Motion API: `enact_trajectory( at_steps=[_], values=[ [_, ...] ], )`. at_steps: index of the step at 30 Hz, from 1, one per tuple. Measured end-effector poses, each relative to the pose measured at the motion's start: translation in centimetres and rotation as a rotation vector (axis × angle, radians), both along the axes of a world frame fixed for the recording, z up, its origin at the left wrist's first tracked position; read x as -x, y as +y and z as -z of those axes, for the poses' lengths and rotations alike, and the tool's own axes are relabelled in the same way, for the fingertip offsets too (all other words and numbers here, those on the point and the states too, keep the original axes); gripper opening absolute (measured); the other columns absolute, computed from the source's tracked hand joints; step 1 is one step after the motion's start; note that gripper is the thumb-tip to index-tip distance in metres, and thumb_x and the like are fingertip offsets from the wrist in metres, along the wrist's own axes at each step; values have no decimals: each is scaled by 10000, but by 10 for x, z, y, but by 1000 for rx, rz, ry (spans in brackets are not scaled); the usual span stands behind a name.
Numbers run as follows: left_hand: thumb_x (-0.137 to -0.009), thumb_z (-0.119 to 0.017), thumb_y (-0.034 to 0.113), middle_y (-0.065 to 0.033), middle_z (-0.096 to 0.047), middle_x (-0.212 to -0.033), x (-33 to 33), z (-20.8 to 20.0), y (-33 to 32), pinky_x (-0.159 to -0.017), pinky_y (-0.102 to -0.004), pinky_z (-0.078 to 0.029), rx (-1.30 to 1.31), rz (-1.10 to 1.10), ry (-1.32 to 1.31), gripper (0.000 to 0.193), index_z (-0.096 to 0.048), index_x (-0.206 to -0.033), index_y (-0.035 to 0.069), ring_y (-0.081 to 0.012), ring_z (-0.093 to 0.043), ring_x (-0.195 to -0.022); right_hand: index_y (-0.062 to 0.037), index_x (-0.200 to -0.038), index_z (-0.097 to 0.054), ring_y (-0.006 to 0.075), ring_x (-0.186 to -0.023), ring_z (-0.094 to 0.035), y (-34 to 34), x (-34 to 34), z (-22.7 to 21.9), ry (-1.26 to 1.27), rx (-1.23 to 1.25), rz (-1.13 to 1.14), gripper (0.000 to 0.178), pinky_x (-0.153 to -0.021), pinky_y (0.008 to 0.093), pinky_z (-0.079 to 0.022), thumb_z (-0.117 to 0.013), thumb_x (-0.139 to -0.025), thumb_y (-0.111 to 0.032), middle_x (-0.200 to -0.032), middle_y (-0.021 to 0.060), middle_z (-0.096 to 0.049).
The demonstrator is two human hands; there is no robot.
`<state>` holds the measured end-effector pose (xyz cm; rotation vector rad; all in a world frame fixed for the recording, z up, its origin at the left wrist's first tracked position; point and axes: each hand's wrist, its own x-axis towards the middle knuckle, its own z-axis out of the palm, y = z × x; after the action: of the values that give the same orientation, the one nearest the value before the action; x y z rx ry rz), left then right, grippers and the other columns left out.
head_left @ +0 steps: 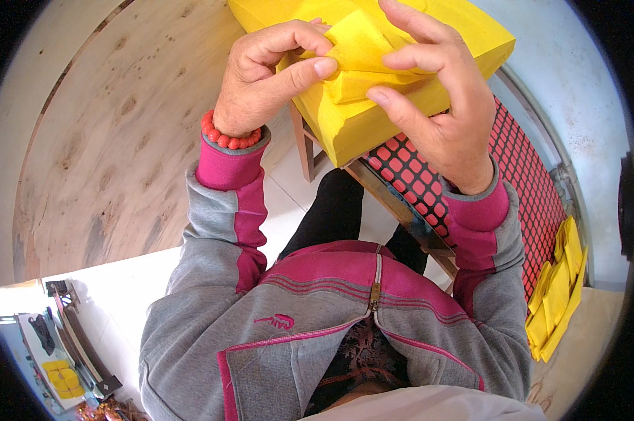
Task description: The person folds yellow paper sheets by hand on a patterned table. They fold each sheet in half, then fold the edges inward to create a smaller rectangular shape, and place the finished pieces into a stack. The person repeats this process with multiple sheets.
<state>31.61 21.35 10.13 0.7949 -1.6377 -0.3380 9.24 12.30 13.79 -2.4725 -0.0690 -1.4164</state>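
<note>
A folded piece of yellow cloth-like material (359, 45) is held above a larger box-shaped yellow thing (373, 130). My left hand (261, 77) pinches its left edge between thumb and bent forefinger. On the other side, my right hand (447, 91) is open, with thumb and fingers spread around the piece's right side. Whether a right fingertip touches the material, I cannot tell. The large yellow thing has flat sides and a sharp lower corner, and its far part runs out of the picture. My left wrist wears a red bead bracelet (231, 137).
To the right, a red-and-black patterned surface (510, 168) lies on a wooden frame (394, 189). Several folded yellow pieces (559, 295) are piled at its near end. A large wooden board (113, 154) fills the left. More yellow pieces (63, 379) lie at lower left.
</note>
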Motion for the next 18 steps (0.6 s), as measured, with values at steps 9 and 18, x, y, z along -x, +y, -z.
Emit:
enact_trajectory(
  at_steps=[9, 18],
  values=[
    [-968, -589, 0, -52, -685, -1040, 0, 10, 2, -866, -244, -487, -84, -40, 209, 116, -609, -1082, 14, -108, -630, -960, -24, -938, -681, 402, -1142, -636, -12, -7, 3, 33, 182, -85, 165, -952, 416, -515, -768, -801, -54, -1268, 274, -615],
    [-900, -662, 40, -29, -687, -967, -1, 2, 5, -996, -325, -430, -67, 41, 104, 117, -678, -1010, 4, -130, -623, -944, -4, -897, -668, 397, -1133, -648, -5, -7, 6, 23, 8, -110, 133, -969, 425, -511, -762, -808, -37, -1183, 272, -654]
  ],
)
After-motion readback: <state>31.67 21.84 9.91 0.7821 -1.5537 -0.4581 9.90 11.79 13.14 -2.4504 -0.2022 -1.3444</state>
